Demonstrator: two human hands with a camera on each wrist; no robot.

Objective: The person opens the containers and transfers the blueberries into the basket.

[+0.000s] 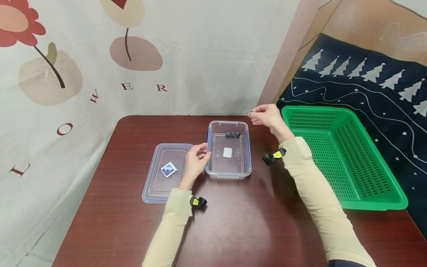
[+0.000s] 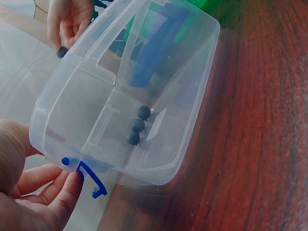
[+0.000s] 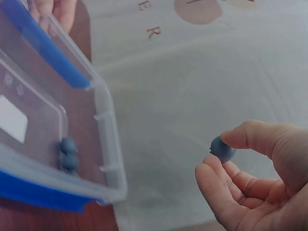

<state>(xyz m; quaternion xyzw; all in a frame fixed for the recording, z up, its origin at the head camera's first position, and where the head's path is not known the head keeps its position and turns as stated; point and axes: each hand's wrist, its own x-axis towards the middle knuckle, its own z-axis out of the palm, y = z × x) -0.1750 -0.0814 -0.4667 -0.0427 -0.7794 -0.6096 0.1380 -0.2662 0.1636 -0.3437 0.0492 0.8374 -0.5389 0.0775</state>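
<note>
My right hand point(image 1: 265, 115) pinches a blueberry point(image 3: 223, 148) between thumb and fingertips, raised beyond the far right corner of a clear plastic food container point(image 1: 228, 175). Inside the open container, three blueberries point(image 1: 232, 134) lie in a row against the far end. My left hand point(image 1: 197, 159) grips the container's left side, by a blue latch point(image 2: 91, 178) that hangs from the rim. Left of the container lies its clear lid point(image 1: 158, 189) with a blue-and-white sticker, partly behind the left hand.
A large green plastic basket point(image 1: 370, 205) stands at the right of the brown table point(image 1: 233, 230). Behind the table hangs a pale cloth point(image 1: 207, 74) with flower prints. A dark cloth point(image 1: 350, 85) with white trees lies beyond the basket.
</note>
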